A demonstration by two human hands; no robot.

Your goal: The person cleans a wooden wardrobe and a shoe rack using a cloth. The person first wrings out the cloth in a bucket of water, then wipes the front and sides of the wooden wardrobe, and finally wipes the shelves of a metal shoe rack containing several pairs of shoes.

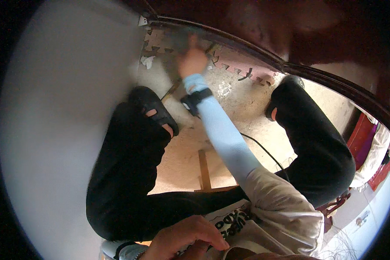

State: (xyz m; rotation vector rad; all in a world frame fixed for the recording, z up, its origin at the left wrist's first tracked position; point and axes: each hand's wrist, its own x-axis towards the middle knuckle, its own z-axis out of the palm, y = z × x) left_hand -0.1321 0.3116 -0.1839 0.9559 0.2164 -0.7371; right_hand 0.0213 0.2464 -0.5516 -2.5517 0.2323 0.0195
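My right hand (193, 61), in a light blue sleeve with a black wrist strap (196, 99), reaches down towards the floor beside a dark red glossy panel (247, 29). Motion blurs it, and a dark greenish blurred thing (182, 40) lies at its fingers; I cannot tell whether it is held. A thin yellowish-and-dark strip (171, 90) on the floor runs up behind this hand. My left hand (188, 235) is close to my chest at the bottom edge, its fingers bent. What is inside those fingers, if anything, is hidden.
Puzzle-edged foam mats (237, 61) lie along the panel's base, with a short black strip (246, 74) on them. Crumpled white paper (147, 61) is near a grey surface (68, 113) on the left. A black cable (263, 148) and a wooden frame (204, 170) are between my legs.
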